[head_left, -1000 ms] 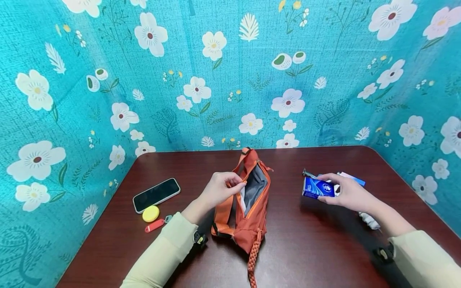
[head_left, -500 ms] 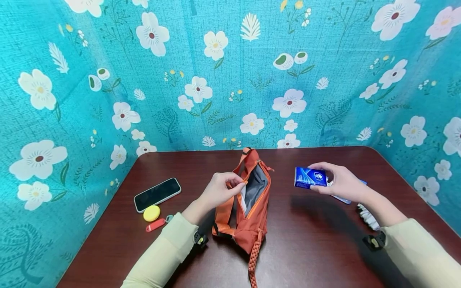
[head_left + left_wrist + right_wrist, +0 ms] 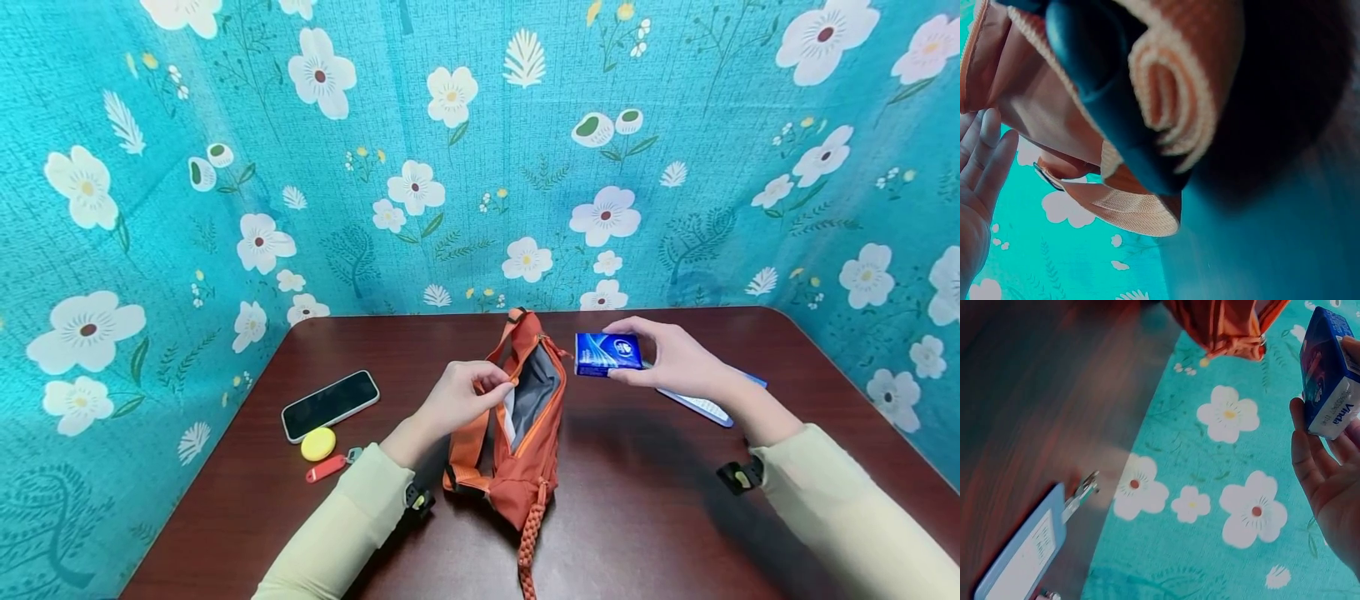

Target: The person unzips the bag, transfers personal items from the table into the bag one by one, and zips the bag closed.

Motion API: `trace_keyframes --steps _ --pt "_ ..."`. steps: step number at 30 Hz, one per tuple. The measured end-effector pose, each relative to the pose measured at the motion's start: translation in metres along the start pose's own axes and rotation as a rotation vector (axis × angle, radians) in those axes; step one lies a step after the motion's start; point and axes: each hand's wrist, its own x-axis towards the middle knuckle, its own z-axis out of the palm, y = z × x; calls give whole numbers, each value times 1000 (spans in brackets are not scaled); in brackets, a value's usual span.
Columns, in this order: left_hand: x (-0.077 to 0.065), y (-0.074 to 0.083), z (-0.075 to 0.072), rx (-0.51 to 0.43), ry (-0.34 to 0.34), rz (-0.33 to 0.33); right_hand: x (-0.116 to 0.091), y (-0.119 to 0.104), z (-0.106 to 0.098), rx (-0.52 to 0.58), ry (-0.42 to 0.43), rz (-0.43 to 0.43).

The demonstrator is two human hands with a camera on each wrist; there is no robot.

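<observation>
At the bottom centre of the frame, a braided cord (image 3: 529,533) trails from the near end of an orange bag (image 3: 517,500), which lies in the middle of the dark table (image 3: 637,525). Left of it is a red key tag (image 3: 326,468), then a yellow disc (image 3: 318,443) and, touching or just beside that, a phone (image 3: 331,406). The person's left hand (image 3: 459,398) pinches the left edge of the bag's unzipped mouth between thumb and fingers. Grey lining (image 3: 538,392) shows inside; whether the white strip along its left side is lining or contents, one cannot tell. Right of centre, a blue badge holder (image 3: 708,408) with a white card in it lies on the table. The right hand (image 3: 678,358) is clamped on a blue tissue pack (image 3: 606,355), raised just beside the bag's far right side; its contents are hidden. Flowered turquoise cloth (image 3: 480,183) fills the background.
</observation>
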Motion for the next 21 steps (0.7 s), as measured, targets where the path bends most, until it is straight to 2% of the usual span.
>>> trace_keyframes --steps 11,21 --pt "-1 -1 1 11 5 -4 20 -15 14 14 -22 -25" --pt "0 0 0 17 5 16 30 -17 28 23 -35 -57"
